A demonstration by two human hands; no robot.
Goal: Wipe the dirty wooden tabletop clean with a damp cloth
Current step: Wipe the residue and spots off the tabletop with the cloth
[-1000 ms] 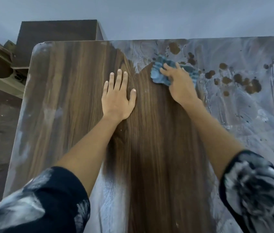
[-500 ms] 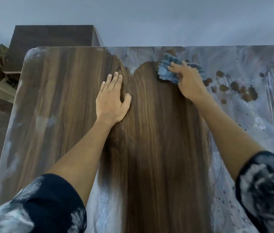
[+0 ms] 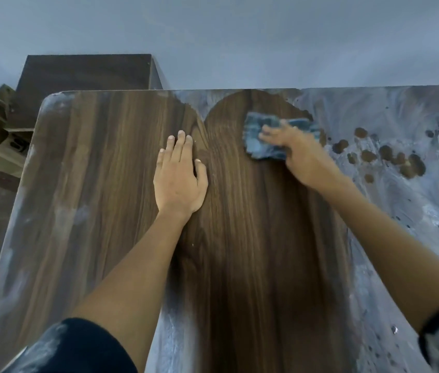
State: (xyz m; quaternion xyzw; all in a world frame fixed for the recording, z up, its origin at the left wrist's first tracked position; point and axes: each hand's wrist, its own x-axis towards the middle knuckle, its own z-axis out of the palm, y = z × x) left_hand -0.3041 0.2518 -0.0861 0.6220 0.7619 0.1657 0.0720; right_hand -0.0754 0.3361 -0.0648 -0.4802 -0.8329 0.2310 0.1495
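Pressing one blue cloth (image 3: pixel 265 140) onto the tabletop (image 3: pixel 100 184), the right hand (image 3: pixel 297 154) lay over it near the far edge; motion blur hid whether the fingers curled round it. The cloth was bunched, its long axis running left to right, on a dark wiped band of wood. Two hands were in view. The left hand (image 3: pixel 179 181) lay flat on the wood with fingers straight and together, pointing to the far edge, holding nothing. Grey-white film covered the right part, with about a dozen brown spots (image 3: pixel 386 153) just right of the cloth.
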